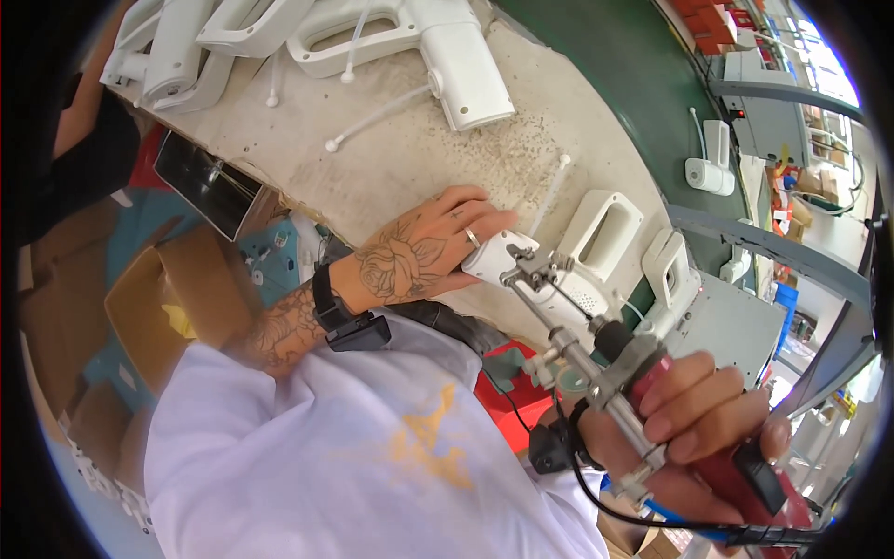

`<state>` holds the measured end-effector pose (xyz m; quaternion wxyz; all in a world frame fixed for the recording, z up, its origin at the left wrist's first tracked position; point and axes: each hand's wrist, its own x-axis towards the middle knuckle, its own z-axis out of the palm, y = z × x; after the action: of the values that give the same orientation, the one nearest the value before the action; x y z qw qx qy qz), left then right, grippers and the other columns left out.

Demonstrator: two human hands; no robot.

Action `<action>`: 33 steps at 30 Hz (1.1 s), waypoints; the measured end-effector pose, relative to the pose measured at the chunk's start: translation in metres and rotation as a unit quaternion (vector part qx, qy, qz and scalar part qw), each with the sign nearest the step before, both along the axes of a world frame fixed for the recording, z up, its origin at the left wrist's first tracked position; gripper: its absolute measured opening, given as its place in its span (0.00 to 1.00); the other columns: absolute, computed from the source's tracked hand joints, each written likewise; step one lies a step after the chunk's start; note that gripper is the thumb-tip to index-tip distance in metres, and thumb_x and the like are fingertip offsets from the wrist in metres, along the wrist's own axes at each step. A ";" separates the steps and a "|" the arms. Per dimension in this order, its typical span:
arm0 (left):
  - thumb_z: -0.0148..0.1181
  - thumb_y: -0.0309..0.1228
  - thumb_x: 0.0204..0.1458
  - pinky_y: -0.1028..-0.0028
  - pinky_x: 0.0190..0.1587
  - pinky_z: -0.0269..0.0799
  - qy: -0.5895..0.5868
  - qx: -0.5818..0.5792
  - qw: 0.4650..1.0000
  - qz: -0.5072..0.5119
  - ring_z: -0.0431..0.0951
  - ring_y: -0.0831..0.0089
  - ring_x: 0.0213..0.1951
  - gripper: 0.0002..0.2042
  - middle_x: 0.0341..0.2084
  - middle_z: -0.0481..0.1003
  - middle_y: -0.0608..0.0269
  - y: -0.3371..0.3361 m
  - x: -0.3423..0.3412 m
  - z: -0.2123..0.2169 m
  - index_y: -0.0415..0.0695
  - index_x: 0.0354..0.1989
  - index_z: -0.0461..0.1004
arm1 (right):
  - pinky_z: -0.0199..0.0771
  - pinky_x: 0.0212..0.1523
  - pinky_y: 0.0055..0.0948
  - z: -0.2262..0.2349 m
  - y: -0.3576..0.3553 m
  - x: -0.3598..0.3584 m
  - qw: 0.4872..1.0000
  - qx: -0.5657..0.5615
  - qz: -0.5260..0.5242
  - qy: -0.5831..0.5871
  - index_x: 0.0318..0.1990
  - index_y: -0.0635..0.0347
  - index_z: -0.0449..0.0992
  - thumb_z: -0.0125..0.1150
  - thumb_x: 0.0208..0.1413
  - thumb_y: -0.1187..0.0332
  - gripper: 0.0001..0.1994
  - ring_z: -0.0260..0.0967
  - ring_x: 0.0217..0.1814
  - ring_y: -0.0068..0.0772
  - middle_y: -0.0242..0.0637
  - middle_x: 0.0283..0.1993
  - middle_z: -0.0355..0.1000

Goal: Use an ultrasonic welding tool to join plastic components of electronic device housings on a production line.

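Note:
My left hand (pixel 428 247) rests on a white plastic housing (pixel 559 279) lying on the pale workbench (pixel 447 158), fingers pressing its near end. My right hand (pixel 698 429) grips a red-handled powered screwdriver (pixel 643 373) with a long metal shaft. The tool's metal tip (pixel 531 270) sits on the housing just beside my left fingertips. A black cable runs from the tool past my right wrist. A ring is on one left finger and a black band on each wrist.
Several larger white handle-shaped housings (pixel 372 37) and thin white plastic sticks (pixel 372 116) lie at the bench's far end. A green conveyor belt (pixel 633 84) runs to the right, carrying a small white part (pixel 712 168). Cardboard boxes (pixel 158 298) stand below left.

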<state>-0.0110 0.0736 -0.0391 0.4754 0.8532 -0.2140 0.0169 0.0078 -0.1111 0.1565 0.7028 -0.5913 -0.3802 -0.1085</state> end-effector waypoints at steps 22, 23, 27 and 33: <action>0.72 0.31 0.38 0.62 0.67 0.61 -0.022 0.060 0.998 -0.028 0.62 0.54 0.62 0.39 0.55 0.69 0.59 0.001 0.001 0.004 0.50 0.64 0.64 | 0.68 0.22 0.30 -0.058 0.031 -0.009 0.997 0.030 0.012 0.064 0.43 0.62 0.64 0.52 0.58 0.35 0.32 0.64 0.19 0.32 0.37 0.24 0.65; 0.71 0.31 0.38 0.61 0.67 0.60 -0.034 0.086 0.995 -0.027 0.63 0.54 0.62 0.38 0.55 0.69 0.58 0.001 0.002 0.002 0.49 0.63 0.64 | 0.68 0.22 0.30 -0.062 0.031 -0.011 0.997 0.019 0.010 0.070 0.41 0.61 0.63 0.53 0.58 0.35 0.32 0.64 0.18 0.32 0.37 0.23 0.65; 0.70 0.34 0.38 0.61 0.66 0.60 -0.067 0.075 0.995 -0.023 0.65 0.55 0.60 0.35 0.53 0.69 0.56 -0.003 0.002 0.002 0.44 0.60 0.66 | 0.68 0.21 0.31 -0.058 0.032 -0.019 0.996 0.005 -0.039 0.082 0.40 0.60 0.62 0.56 0.55 0.35 0.32 0.64 0.18 0.32 0.36 0.22 0.65; 0.67 0.39 0.40 0.60 0.63 0.60 -0.141 0.189 0.972 0.001 0.66 0.57 0.56 0.29 0.47 0.70 0.55 -0.021 0.019 0.027 0.39 0.52 0.69 | 0.67 0.21 0.29 -0.033 -0.013 -0.027 0.991 0.111 -0.014 0.075 0.46 0.66 0.66 0.58 0.58 0.39 0.32 0.64 0.18 0.32 0.36 0.22 0.65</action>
<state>0.0079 0.0530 -0.0117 0.2711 0.9168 -0.2768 0.0969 -0.0190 -0.1238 0.1240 0.7890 -0.5215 -0.3038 -0.1153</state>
